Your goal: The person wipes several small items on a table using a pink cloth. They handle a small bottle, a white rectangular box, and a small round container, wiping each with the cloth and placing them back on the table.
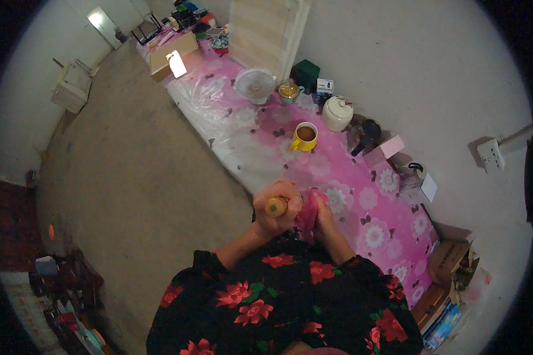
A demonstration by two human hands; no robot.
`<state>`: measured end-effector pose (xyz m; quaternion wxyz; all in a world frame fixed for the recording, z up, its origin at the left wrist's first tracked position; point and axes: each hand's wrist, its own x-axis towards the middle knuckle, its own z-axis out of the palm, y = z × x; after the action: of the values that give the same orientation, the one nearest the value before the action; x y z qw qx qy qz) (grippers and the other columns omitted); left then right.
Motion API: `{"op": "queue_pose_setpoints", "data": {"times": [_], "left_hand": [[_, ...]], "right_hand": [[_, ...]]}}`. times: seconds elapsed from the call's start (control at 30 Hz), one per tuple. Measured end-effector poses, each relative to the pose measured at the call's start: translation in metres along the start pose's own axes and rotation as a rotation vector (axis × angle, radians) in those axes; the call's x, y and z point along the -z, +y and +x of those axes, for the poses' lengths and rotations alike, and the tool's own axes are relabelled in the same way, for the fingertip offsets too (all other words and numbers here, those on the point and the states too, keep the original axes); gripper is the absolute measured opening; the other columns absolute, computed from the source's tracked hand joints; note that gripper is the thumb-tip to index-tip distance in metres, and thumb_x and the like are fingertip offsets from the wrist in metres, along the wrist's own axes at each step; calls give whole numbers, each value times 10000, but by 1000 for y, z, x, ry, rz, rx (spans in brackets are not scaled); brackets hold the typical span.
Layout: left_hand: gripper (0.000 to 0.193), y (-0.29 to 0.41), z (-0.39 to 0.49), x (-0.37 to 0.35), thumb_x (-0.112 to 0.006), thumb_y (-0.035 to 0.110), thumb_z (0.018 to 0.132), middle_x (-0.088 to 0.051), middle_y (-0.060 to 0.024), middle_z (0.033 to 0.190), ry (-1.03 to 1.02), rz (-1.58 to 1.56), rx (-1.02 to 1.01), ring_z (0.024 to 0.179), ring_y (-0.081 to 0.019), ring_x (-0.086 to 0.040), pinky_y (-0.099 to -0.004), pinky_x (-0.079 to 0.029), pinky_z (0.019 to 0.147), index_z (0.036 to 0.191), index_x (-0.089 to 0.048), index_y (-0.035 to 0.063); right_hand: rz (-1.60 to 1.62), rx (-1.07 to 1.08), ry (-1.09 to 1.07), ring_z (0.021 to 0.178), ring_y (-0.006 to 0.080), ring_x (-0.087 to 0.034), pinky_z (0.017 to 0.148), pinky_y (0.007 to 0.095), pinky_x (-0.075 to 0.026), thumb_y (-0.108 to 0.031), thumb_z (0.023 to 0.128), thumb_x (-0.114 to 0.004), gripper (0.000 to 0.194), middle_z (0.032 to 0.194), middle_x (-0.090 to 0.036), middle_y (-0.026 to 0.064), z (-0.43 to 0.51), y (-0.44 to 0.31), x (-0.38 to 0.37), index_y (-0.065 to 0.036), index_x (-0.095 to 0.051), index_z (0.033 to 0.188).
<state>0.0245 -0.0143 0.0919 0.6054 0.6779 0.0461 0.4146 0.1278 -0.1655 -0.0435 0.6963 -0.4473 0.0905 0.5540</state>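
My left hand [276, 208] is closed around a small object with a round yellowish end [276, 207]; the rest of it is hidden by my fingers. Close beside it, my right hand [323, 216] grips a piece of pink cloth or film [309, 211] that hangs down between the hands. Both hands are at the near edge of a long table with a pink flowered plastic cover [320, 166]. Beyond them on the cover stands a yellow mug [305, 137] with brown liquid in it.
Along the wall stand a white fan [255, 85], a glass jar [288, 91], a cream lidded pot [337, 113], a black hair dryer [367, 135] and a pink box [384, 151]. An open cardboard box [160, 64] is at the far end. Cartons [448, 262] lie at the right.
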Motion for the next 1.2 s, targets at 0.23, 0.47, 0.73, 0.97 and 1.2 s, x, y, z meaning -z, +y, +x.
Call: {"op": "queue_pose_setpoints", "data": {"times": [0.23,0.47,0.73,0.97,1.2], "left_hand": [[49,-6,-7,0,-621,46,849,-672,-75,793,-43,4,62,753,-203,-634,-479,-525,939,812,-644,25],[60,-23,-7,9,-621,20,860,-642,-44,763,104,60,36,742,-185,-623,-462,-528,919,802,-621,35],[75,-50,-28,3,-634,9,902,-625,-42,755,200,101,217,690,-120,-585,-318,-543,706,833,-614,32],[140,-38,-43,-12,-700,50,860,-565,-57,903,143,82,378,786,-164,-567,-313,-483,721,833,-562,38],[178,-40,-28,-4,-727,85,801,-497,-121,1008,147,149,256,915,-252,-538,-360,-460,824,812,-560,25]], "right_hand": [[125,62,-21,967,247,-689,851,396,-576,-495,1025,-512,481,1101,-701,98,-1,-6,-12,-62,-621,1205],[-57,-34,69,892,256,-698,810,407,-585,-497,1016,-534,502,1045,-703,121,-5,9,-8,-45,-616,1218],[-962,585,250,859,284,-703,756,426,-575,-304,980,-626,402,1016,-701,171,-24,12,11,-23,-589,1265],[-783,114,137,837,250,-692,771,411,-547,-447,985,-576,466,881,-700,79,-9,-37,-47,-1,-676,1081],[-914,421,58,919,250,-675,822,396,-523,-510,985,-550,554,957,-697,116,-31,-31,-67,8,-651,1156]]}}
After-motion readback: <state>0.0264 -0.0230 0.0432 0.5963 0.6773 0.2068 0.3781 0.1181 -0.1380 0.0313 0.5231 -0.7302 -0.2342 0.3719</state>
